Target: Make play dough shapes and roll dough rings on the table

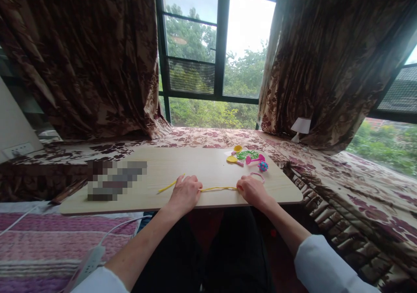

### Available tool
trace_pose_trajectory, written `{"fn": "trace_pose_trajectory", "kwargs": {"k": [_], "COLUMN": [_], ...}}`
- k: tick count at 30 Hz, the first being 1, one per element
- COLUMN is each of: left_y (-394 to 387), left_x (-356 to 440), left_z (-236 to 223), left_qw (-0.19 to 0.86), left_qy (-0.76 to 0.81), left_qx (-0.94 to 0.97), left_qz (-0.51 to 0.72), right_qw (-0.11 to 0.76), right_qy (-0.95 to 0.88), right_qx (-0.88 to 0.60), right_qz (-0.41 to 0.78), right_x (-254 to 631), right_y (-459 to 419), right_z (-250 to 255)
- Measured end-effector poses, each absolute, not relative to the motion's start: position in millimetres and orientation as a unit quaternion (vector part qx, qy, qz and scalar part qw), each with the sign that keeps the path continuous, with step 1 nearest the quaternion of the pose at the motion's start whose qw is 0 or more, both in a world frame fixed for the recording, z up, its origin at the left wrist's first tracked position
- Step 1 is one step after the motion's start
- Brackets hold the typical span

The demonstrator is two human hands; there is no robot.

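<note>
A thin yellow cord (219, 188) runs between my two hands, low over the near part of the pale wooden table (156, 164). My left hand (186, 193) is closed on it, and another yellow strand (167, 186) sticks out to the left past that hand. My right hand (250, 191) grips the other end with the fingers curled in. Whether the left strand belongs to the same cord is hidden by my hand. Just beyond my right hand lies a pale pink loop (259, 176).
At the table's back right lie a green looped piece (247, 155), yellow-headed pieces (232, 158), a pink piece (256, 159) and a blue and pink ball (263, 166). A blurred-out object covers the left side. A white lamp (300, 126) stands on the sill; a power strip (89, 262) lies lower left.
</note>
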State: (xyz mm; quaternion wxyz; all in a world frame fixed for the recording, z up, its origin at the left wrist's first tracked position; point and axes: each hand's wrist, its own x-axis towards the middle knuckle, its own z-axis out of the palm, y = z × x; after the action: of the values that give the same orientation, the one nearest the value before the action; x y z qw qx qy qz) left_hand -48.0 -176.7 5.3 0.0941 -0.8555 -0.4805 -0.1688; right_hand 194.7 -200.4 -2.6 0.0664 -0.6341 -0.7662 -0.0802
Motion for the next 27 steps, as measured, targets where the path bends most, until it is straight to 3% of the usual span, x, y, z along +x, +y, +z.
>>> {"fn": "trace_pose_trajectory", "kwargs": {"k": [10,27], "left_y": [-188.5,-183.4], "left_x": [24.0,20.1], "left_z": [-10.8,-20.0], "left_qw": [0.067,0.069], "left_qy": [-0.43,-0.413], "left_qx": [-0.884,-0.902], "left_qz": [-0.168,-0.105], "right_qw": [0.059,0.043], "right_qy": [-0.786,-0.804], "right_qx": [-0.607,-0.569], "right_qz": [-0.102,-0.167], "right_x": [192.8,183.3], "right_y": [-210.9,-221.9], "right_z": [-5.9,-14.3]}}
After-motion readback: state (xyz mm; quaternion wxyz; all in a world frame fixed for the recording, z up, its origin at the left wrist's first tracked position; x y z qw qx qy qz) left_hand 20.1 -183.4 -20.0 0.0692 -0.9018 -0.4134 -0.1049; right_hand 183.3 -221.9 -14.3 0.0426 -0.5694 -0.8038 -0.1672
